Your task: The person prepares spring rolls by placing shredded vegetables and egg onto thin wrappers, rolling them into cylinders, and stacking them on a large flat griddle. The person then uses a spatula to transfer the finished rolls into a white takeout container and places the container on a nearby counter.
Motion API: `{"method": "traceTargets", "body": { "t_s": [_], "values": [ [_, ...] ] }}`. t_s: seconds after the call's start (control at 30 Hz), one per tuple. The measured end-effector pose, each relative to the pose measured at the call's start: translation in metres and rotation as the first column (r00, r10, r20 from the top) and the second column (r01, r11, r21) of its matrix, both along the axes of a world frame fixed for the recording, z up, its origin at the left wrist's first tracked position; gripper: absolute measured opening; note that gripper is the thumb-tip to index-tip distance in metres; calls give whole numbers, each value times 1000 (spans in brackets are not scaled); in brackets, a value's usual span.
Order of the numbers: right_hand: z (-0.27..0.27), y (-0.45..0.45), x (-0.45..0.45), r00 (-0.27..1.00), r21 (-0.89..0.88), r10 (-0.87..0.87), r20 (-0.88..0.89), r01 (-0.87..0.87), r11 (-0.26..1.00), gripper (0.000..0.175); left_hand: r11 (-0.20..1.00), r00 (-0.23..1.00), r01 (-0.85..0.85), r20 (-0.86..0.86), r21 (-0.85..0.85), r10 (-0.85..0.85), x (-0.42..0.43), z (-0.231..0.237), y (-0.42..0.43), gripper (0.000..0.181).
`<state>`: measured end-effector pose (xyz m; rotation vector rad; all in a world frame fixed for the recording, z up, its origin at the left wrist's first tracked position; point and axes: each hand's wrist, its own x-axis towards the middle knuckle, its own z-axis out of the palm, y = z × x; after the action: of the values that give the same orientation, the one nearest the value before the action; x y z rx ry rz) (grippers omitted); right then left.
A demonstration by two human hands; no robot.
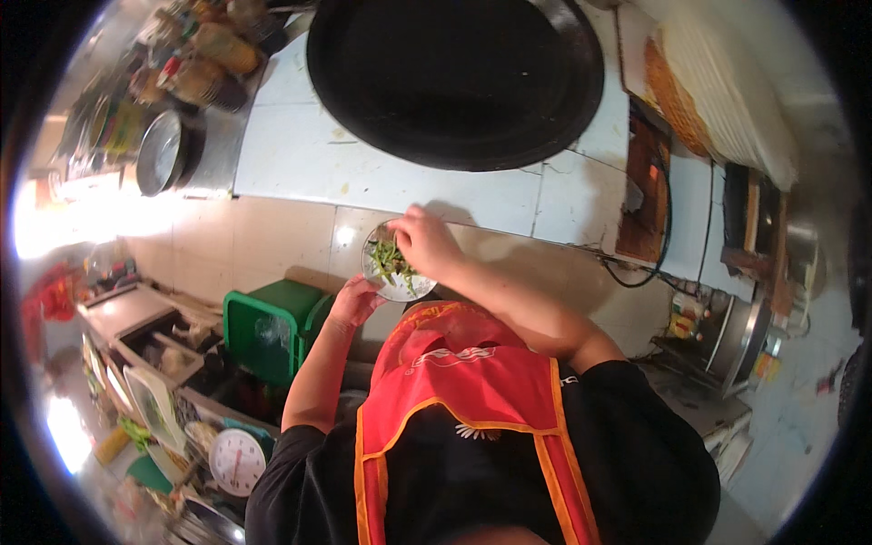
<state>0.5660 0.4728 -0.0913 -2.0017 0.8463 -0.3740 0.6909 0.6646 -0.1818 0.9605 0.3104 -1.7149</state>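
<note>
My left hand (355, 300) grips the lower left rim of a small white patterned plate (403, 295). Chopped green vegetables (385, 259) lie on this plate. Over its upper right side is my right hand (429, 244), with fingers curled down at the rim and greens; whether they pinch anything is hidden. Both hands are at the near edge of a white tiled counter (293, 153). Beyond them, a large black wok (456, 88) sits in the counter, with no food visible inside.
A green plastic bin (272, 294) stands at lower left, near a dial kitchen scale (237, 462). At upper left are a metal bowl (159, 153) and several bottles (223, 48). A black cable (670, 228) hangs over the counter's right end.
</note>
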Motion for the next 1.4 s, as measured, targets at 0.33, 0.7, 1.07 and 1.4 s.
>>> {"method": "traceTargets", "body": {
  "t_s": [0.33, 0.7, 1.07, 1.4],
  "values": [
    [-17, -81, 197, 936, -444, 270, -227, -346, 827, 14, 976, 973, -209, 89, -56, 213, 16, 22, 15, 53],
    [14, -24, 110, 774, -149, 491, -401, -583, 799, 14, 912, 923, -385, -49, -141, 382, 24, 2, 20, 47],
    [-20, -214, 348, 804, -627, 138, -578, -546, 556, 20, 911, 911, -412, -24, -20, 411, 28, -1, 24, 32],
    [-17, -129, 249, 530, -514, 263, -806, -847, 133, 16, 905, 905, -424, -39, -31, 423, 20, -7, 23, 37]
  ]
}}
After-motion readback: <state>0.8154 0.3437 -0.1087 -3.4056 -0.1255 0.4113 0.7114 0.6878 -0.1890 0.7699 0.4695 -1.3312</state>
